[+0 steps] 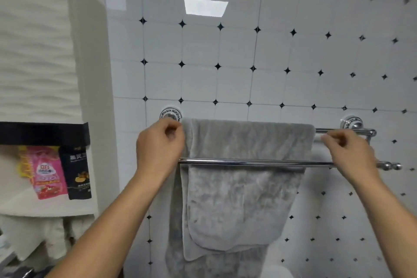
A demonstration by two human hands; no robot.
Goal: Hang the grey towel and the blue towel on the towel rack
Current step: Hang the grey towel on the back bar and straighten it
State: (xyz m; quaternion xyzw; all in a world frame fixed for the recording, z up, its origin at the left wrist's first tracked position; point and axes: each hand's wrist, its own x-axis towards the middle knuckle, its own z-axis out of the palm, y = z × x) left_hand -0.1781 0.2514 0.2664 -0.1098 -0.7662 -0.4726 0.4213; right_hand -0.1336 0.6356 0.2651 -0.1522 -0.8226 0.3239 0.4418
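The grey towel hangs folded over the rear bar of the chrome towel rack on the tiled wall, passing behind the front bar. My left hand pinches the towel's upper left corner next to the left wall mount. My right hand hovers by the towel's upper right edge with its fingers curled together; it seems to be just off the cloth. No blue towel is in view.
A recessed shelf at the left holds a pink packet and a black packet. The right wall mount and both bar ends jut out at the right. White cloth hangs below the shelf.
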